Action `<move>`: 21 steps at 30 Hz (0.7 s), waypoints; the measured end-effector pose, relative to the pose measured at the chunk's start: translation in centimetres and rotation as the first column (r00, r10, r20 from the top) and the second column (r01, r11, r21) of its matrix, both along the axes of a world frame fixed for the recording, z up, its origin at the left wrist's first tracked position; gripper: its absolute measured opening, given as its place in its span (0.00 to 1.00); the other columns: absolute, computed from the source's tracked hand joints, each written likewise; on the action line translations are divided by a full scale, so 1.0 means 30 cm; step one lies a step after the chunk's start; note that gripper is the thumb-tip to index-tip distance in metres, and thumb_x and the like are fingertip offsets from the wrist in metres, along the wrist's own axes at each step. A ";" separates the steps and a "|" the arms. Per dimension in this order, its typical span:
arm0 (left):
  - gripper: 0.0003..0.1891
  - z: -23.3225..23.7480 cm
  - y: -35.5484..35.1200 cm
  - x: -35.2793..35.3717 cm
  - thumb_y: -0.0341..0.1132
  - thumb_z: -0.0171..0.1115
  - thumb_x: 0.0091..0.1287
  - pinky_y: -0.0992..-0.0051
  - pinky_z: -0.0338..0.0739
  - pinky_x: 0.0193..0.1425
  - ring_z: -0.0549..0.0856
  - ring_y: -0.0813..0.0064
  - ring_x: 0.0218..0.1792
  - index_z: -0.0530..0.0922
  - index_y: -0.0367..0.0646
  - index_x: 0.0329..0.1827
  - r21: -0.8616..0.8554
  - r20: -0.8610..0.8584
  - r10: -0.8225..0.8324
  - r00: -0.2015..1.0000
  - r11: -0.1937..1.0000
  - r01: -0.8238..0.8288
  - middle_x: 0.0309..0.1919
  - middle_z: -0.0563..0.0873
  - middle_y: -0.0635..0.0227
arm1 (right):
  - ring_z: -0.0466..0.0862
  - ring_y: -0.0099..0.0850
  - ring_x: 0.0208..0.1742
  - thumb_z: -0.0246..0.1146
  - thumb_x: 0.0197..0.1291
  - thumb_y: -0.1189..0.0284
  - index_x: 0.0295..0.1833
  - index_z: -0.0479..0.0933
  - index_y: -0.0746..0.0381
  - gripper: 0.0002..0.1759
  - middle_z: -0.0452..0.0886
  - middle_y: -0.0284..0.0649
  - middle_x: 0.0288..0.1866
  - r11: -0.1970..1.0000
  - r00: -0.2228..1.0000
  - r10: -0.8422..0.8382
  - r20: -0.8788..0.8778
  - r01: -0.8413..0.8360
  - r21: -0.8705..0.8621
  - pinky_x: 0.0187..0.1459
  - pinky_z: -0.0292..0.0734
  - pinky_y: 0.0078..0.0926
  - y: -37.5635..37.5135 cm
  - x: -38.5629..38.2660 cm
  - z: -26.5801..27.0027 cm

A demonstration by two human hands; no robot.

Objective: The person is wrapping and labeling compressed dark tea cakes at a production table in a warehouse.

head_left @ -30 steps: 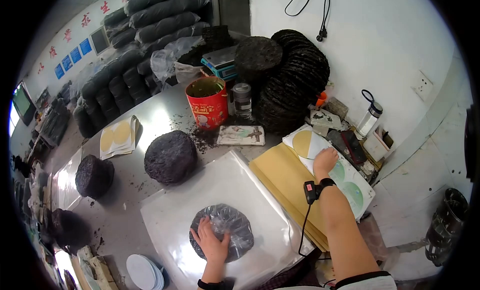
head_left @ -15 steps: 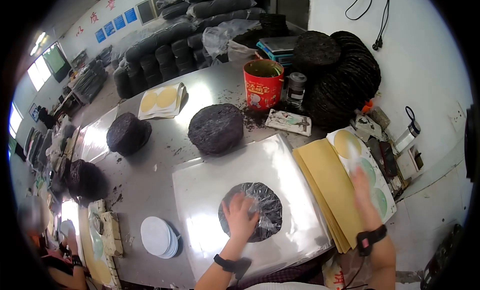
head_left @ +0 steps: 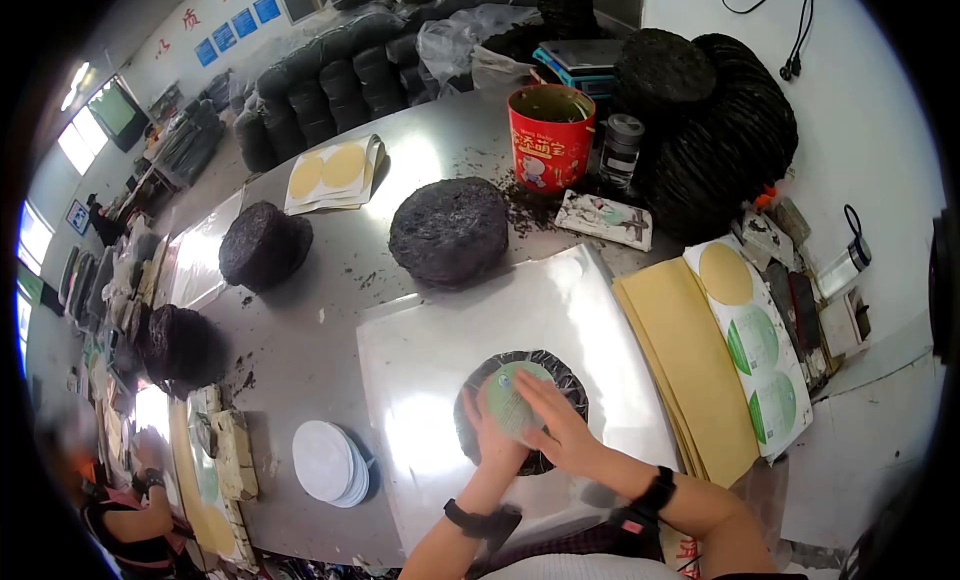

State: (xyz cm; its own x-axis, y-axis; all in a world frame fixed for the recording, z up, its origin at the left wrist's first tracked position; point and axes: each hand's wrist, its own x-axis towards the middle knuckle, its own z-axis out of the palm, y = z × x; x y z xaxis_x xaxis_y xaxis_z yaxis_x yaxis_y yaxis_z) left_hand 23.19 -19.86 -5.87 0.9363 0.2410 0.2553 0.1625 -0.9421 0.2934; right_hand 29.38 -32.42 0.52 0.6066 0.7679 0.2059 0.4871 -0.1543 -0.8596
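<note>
A dark round cake (head_left: pixel 574 380) in clear plastic lies on the shiny sheet (head_left: pixel 400 350) in front of me. Over its middle is a green round label (head_left: pixel 512 405), tilted. My right hand (head_left: pixel 560 420) grips this label, its fingers across the face and the thumb near the lower edge. My left hand (head_left: pixel 495 440) rests on the wrapped cake at the label's left side; one finger stretches out along it, while the label hides the others.
Right of the sheet lie brown paper (head_left: pixel 680 380) and a label sheet (head_left: pixel 728 280) with green labels. White discs (head_left: pixel 325 465) are stacked at left. Dark cakes (head_left: pixel 450 230), a red bucket (head_left: pixel 550 155) and a jar (head_left: pixel 621 150) stand farther back. Another person (head_left: pixel 135 515) works at far left.
My right hand has come left from the label sheet to the wrapped cake, bringing a green label. My left hand stays at the cake. The view has shifted slightly.
</note>
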 end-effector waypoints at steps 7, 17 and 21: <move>0.34 0.129 0.120 -0.088 0.42 0.65 0.65 0.37 0.31 0.81 0.57 0.52 0.81 0.70 0.43 0.74 -0.303 -0.051 -0.133 0.990 0.946 0.111 0.73 0.73 0.56 | 0.55 0.48 0.84 0.49 0.77 0.56 0.81 0.58 0.60 0.34 0.54 0.49 0.85 0.997 0.995 0.069 -0.069 -0.066 0.033 0.81 0.42 0.53 0.066 0.069 -0.089; 0.34 0.104 0.230 -0.115 0.39 0.59 0.71 0.49 0.40 0.84 0.54 0.56 0.83 0.63 0.42 0.80 -0.598 -0.038 -0.179 0.983 0.792 0.121 0.81 0.61 0.54 | 0.52 0.50 0.84 0.55 0.70 0.46 0.79 0.64 0.49 0.36 0.56 0.43 0.84 0.917 0.831 0.149 0.536 0.087 -0.390 0.76 0.44 0.70 0.100 -0.024 -0.073; 0.38 0.106 0.094 -0.145 0.48 0.58 0.73 0.49 0.44 0.83 0.58 0.53 0.81 0.57 0.39 0.81 -0.309 0.012 -0.057 0.998 0.949 0.058 0.81 0.59 0.49 | 0.56 0.48 0.81 0.69 0.54 0.55 0.73 0.72 0.53 0.39 0.61 0.43 0.81 0.894 0.798 0.138 0.587 0.155 -0.421 0.75 0.48 0.67 0.134 -0.015 -0.101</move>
State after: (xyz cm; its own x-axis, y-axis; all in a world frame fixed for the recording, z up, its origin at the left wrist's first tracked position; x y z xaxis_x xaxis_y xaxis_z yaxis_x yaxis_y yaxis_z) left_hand 18.84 -17.04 -2.70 0.9503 0.2540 0.1798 0.1090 -0.8128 0.5723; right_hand 28.93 -28.41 -2.51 0.4830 0.8579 0.1749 0.8656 -0.4378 -0.2432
